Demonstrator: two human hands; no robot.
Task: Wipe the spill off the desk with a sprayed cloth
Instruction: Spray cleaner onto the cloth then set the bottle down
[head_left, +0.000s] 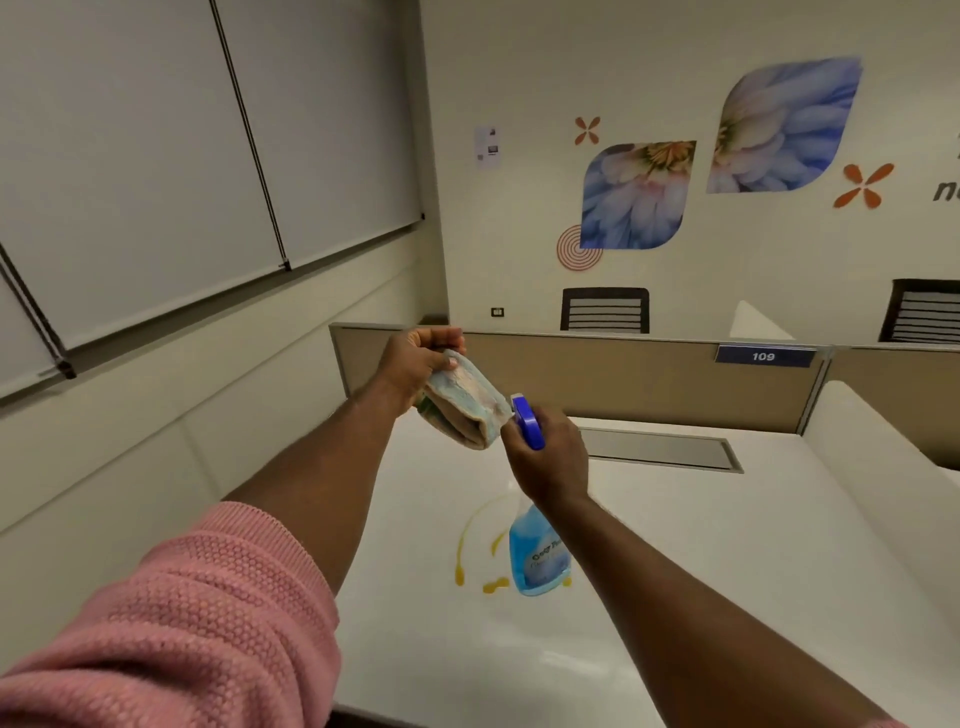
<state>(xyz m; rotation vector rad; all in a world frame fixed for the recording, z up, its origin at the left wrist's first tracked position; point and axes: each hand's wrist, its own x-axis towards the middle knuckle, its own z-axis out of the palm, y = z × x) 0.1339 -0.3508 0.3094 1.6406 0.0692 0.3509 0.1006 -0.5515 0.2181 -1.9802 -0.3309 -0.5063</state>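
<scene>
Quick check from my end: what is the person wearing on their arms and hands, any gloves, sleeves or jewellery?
Both hands are bare: no gloves, rings or watch show on the left hand or right hand. The left arm has a pink knitted sleeve with a bumpy, textured weave, pushed up so the forearm is uncovered. The right forearm is also uncovered; only a sliver of pink shows at the frame's bottom edge.

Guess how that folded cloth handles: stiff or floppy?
Probably floppy: the cloth sags below the left hand pinching its top. Likely light, since a fingertip pinch carries it. Its thick folds suggest it is soft and compressible.
</scene>
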